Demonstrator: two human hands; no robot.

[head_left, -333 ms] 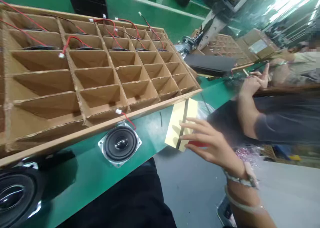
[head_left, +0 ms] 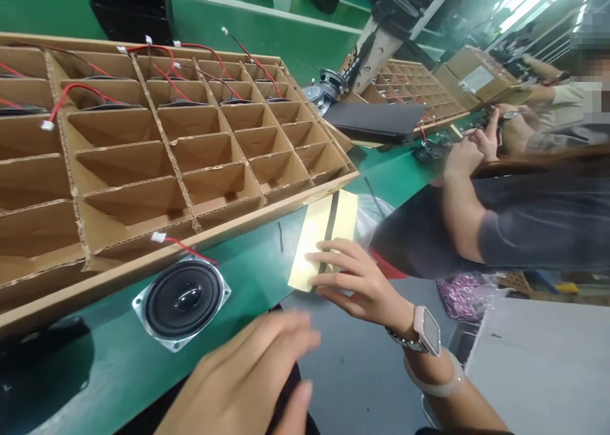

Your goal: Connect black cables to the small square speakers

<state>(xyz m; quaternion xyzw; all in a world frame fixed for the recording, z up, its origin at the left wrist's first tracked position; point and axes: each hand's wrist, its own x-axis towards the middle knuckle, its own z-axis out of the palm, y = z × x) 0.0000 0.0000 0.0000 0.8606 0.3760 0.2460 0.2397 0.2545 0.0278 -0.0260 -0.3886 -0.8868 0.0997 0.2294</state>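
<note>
My left hand [head_left: 243, 371] is at the bottom centre, back up, slightly blurred, fingers extended and thumb apart, holding nothing. A square-framed speaker [head_left: 185, 301] lies face up on the green table beyond it, with a red wire and white plug against the box edge. My right hand [head_left: 357, 279], wearing a watch [head_left: 430, 331], has its fingers spread over a pale yellow sheet [head_left: 309, 241]. A black strip [head_left: 332, 213] runs along that sheet, and the fingertips are at its lower part. Whether they press on it is unclear.
A divided cardboard box [head_left: 286, 197] spans the left, with wired speakers in its far compartments. A dark sheet stack [head_left: 374, 120] and a metal-framed speaker [head_left: 325, 91] lie beyond it. At right sits a person in a dark sleeve [head_left: 548, 225]. A thin black strip [head_left: 281, 237] lies on the table.
My left hand has come into view at the bottom. The view has shifted, so the box, speaker and sheet appear further left. My right hand remains over the sheet, fingers spread.
</note>
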